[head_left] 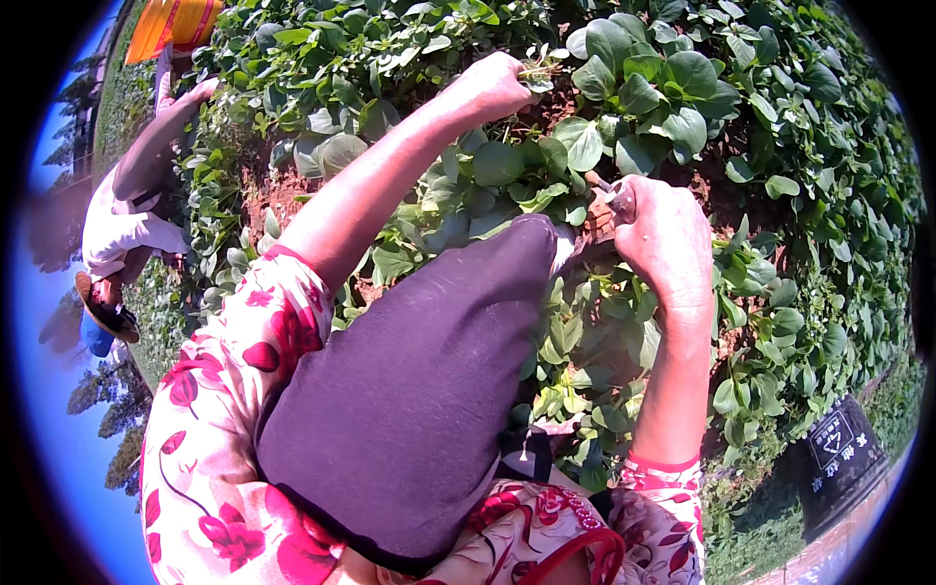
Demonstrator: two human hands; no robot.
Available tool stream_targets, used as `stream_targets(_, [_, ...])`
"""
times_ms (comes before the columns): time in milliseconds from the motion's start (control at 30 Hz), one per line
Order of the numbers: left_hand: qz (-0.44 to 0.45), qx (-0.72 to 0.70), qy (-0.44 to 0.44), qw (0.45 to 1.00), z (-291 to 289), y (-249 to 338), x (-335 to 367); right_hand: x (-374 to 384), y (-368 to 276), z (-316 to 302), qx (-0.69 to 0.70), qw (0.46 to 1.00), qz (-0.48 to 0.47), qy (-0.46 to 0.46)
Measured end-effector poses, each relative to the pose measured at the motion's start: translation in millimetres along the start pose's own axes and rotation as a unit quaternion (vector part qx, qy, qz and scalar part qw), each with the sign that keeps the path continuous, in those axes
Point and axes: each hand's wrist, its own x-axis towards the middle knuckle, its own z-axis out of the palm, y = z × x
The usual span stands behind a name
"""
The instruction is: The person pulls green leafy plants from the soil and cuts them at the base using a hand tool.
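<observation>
The bed of leafy plants fills the frame from 10 o'clock round to 4 o'clock, broad green leaves over patches of red soil. A dark-clothed knee occupies the centre and lower middle, blocking the view of the ground beneath it. At 9 o'clock a second person in white clothing bends over the same bed, well apart from the wearer. A dark sign stands at 4 o'clock near the path edge.

The left hand, at 12 o'clock, is closed into a fist around a bunch of thin stems, which project from the fist toward the right. The right hand, at 2 o'clock, is wrapped tight round the handle of a tool; its working end runs down-left toward the knee and is partly hidden by leaves, so its type cannot be confirmed, though it appears to be a blade.

Risks, as judged: the tool's working end lies just beside the knee, and a slip or overdrawn stroke could strike the leg. The gripped stems are near the tool's line, so a misjudged cut could reach the left fingers. Dense leaves hide the stem bases, which may lead to cutting neighbouring plants.
</observation>
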Motion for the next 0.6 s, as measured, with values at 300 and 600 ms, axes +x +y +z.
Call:
stream_targets(300, [-0.074, 0.014, 0.117, 0.99, 13.0, -36.6, -16.1, -11.1, -3.3, 12.7, 0.027, 0.999, 0.023, 0.032])
stream_targets(600, [-0.111, 0.099, 0.162, 0.976, -10.9, -48.4, -2.4, -40.9, 3.8, 21.8, 0.156, 0.975, 0.101, 0.119])
